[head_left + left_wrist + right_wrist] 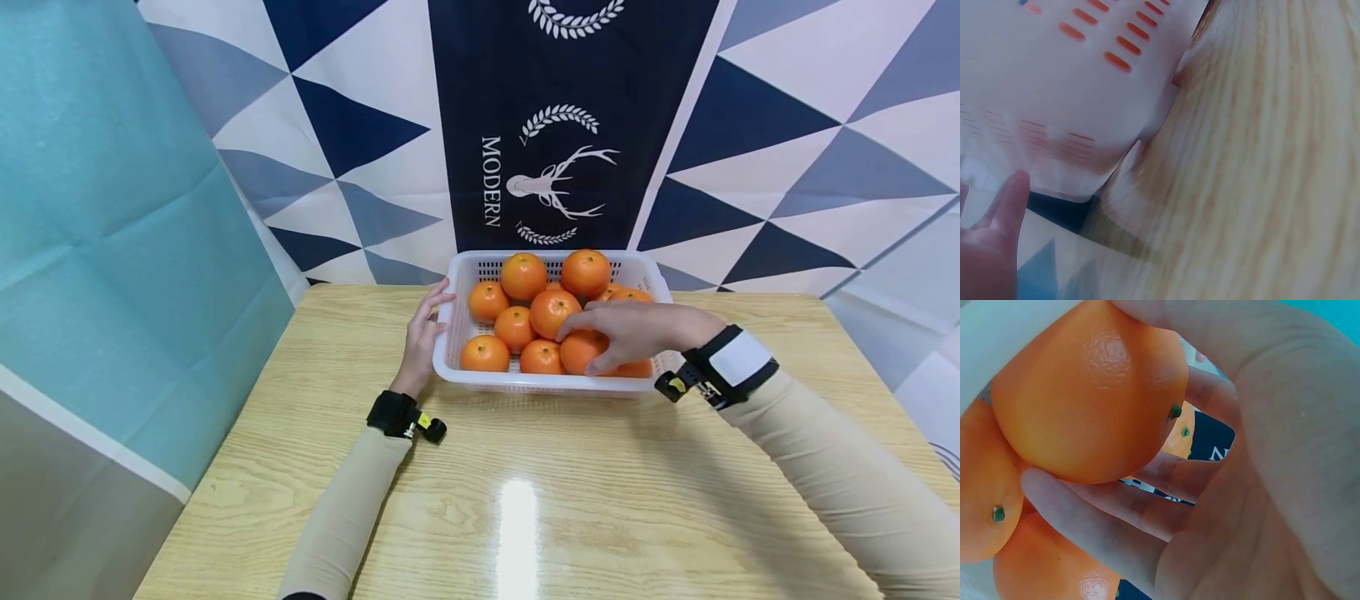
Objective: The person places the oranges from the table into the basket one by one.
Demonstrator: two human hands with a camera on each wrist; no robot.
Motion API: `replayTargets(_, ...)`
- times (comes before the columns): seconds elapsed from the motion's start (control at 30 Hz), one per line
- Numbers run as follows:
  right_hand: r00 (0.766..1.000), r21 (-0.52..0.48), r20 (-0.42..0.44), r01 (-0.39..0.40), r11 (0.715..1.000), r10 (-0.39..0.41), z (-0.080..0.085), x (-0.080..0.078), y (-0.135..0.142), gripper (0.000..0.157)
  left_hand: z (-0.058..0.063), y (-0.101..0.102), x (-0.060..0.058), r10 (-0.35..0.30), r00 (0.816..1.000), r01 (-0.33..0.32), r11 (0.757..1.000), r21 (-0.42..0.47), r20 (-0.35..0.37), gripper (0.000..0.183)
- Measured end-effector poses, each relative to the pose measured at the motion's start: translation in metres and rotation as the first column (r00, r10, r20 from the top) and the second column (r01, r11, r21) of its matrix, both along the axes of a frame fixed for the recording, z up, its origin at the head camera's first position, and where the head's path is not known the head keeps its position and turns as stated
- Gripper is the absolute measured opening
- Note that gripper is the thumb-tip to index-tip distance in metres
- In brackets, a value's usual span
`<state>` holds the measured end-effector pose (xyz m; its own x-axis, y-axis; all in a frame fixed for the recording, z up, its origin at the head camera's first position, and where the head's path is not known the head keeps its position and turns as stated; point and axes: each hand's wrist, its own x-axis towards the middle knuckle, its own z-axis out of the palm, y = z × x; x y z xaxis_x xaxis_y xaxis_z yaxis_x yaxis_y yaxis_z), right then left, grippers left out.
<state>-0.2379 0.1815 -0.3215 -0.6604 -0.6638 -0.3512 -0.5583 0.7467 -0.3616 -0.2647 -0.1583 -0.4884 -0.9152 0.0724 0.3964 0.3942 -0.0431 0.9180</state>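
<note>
A white plastic basket (480, 379) with slotted walls holds several oranges, some stacked on others. My right hand (633, 325) reaches in over its front right part, thumb and fingers curled round one orange (582, 353). Up close in the right wrist view, that orange (1091, 394) lies between the thumb above and the spread fingers (1097, 531) below. Another orange (553, 312) sits right by the fingertips. My left hand (422, 342) rests at the basket's left side, fingers relaxed at the rim. In the left wrist view, one fingertip lies against the basket's outer wall (1072, 81).
The basket stands near the back edge of a wooden table (570, 483). Behind it hangs a patterned cloth (375, 108) with triangles and a dark panel showing a deer head. A light blue cloth (127, 208) covers the left side.
</note>
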Motion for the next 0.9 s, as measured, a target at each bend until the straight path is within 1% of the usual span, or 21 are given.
replayTargets(0.03,1.000,0.001,-0.003,0.001,1.000,-0.001,0.000,0.000,0.000,0.057,0.001,0.000,0.000,0.003,1.000,-0.002,1.000,-0.004,0.005,0.054)
replayTargets(0.07,1.000,0.004,-0.008,-0.002,1.000,0.002,0.000,0.000,0.000,0.057,-0.001,-0.001,-0.001,-0.002,1.000,0.002,1.000,-0.002,0.001,0.054)
replayTargets(0.13,1.000,0.009,-0.020,-0.007,1.000,0.007,-0.001,-0.001,-0.001,0.056,-0.014,-0.004,-0.011,-0.006,1.000,0.005,1.000,0.008,0.007,0.053)
replayTargets(0.23,1.000,0.013,-0.024,-0.014,1.000,0.015,-0.002,-0.002,-0.001,0.056,-0.042,-0.013,-0.033,-0.017,1.000,0.017,1.000,0.027,0.017,0.052)
replayTargets(0.3,1.000,0.019,-0.005,-0.018,1.000,0.018,-0.001,-0.002,0.000,0.060,-0.061,-0.018,-0.048,-0.016,0.999,0.015,1.000,0.026,0.031,0.053)
replayTargets(0.33,1.000,0.020,0.009,-0.013,1.000,0.012,0.001,-0.003,0.000,0.063,-0.060,-0.018,-0.045,-0.020,0.999,0.020,1.000,0.022,0.026,0.053)
replayTargets(0.4,0.999,0.022,0.033,-0.001,1.000,0.001,0.006,-0.003,0.003,0.069,-0.068,-0.020,-0.051,-0.032,0.999,0.031,0.999,0.022,0.024,0.053)
replayTargets(0.47,0.999,0.011,0.045,0.021,1.000,-0.022,0.015,-0.003,0.006,0.074,-0.070,-0.022,-0.052,-0.037,0.999,0.037,0.999,0.026,0.027,0.054)
replayTargets(0.53,0.999,-0.008,0.027,0.040,0.999,-0.040,0.025,-0.002,0.010,0.075,-0.069,-0.022,-0.051,-0.040,0.999,0.039,0.999,0.037,0.035,0.054)
replayTargets(0.57,0.999,-0.022,0.009,0.042,0.999,-0.041,0.029,-0.002,0.011,0.075,-0.073,-0.024,-0.056,-0.036,0.998,0.034,0.998,0.043,0.043,0.053)
replayTargets(0.63,0.999,-0.051,-0.025,0.047,0.998,-0.048,0.035,-0.001,0.013,0.073,-0.066,-0.022,-0.050,-0.021,0.999,0.020,0.999,0.039,0.033,0.053)
replayTargets(0.73,0.997,-0.086,-0.057,0.042,0.995,-0.047,0.036,0.001,0.014,0.071,-0.046,-0.019,-0.034,-0.017,1.000,0.017,0.999,0.027,-0.006,0.052)
replayTargets(0.83,0.997,-0.109,-0.068,0.041,0.993,-0.048,0.032,0.003,0.017,0.069,-0.045,-0.018,-0.032,-0.009,1.000,0.009,1.000,0.005,-0.027,0.052)
replayTargets(0.87,0.997,-0.117,-0.066,0.042,0.992,-0.050,0.030,0.005,0.018,0.069,-0.047,-0.019,-0.034,-0.011,1.000,0.011,1.000,0.007,-0.018,0.052)
replayTargets(0.9,0.996,-0.126,-0.067,0.042,0.991,-0.051,0.028,0.006,0.019,0.068,-0.054,-0.020,-0.040,-0.010,1.000,0.010,1.000,0.009,-0.004,0.052)
